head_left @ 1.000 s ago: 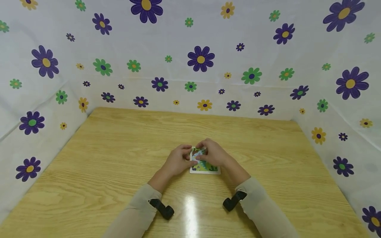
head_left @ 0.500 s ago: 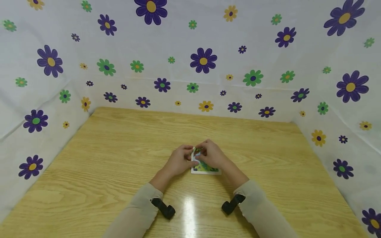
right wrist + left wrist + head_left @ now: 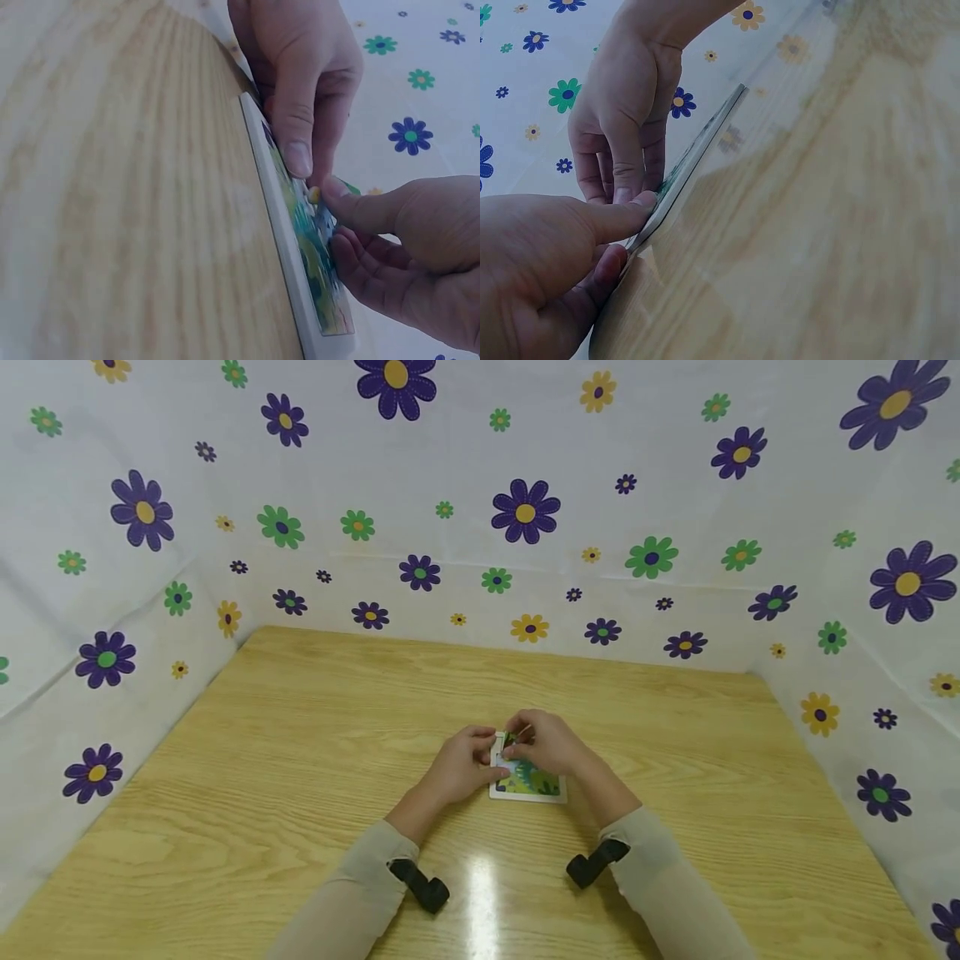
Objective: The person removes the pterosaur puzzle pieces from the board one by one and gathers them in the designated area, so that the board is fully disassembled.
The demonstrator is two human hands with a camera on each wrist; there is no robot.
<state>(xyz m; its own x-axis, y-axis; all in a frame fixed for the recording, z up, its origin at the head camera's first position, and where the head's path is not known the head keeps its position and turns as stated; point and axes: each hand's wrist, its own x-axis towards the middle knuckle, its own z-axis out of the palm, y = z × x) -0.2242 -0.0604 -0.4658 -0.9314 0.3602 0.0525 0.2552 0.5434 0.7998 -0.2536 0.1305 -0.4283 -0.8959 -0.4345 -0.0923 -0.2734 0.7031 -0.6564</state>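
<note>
Corner work on a framed jigsaw puzzle (image 3: 531, 780), which lies picture-side up on the wood-grained desk (image 3: 315, 793), a little toward five o'clock of the view's centre. Compared with a second ago, a pale bare patch now shows in the puzzle's eleven-o'clock corner, where green artwork stood; a dark green jigsaw piece (image 3: 510, 740) there appears tilted up from the picture. The change suggests that this piece is being worked loose from its neighbours rather than pressed flat.

The right hand (image 3: 553, 745), at one o'clock of the puzzle, pinches the piece, its fingers narrowed to a tip grip. The left hand (image 3: 459, 767), at nine o'clock, grips the puzzle's edge with the thumb over the white border (image 3: 272, 199), apparently steadying it.

A black wrist camera sits on each sleeve: the left one (image 3: 427, 887) toward seven o'clock of the puzzle, the right one (image 3: 597, 862) toward five. No brand, label or writing can be read on the puzzle, the cameras or the flower-printed cloth (image 3: 450, 460) beyond the desk.
</note>
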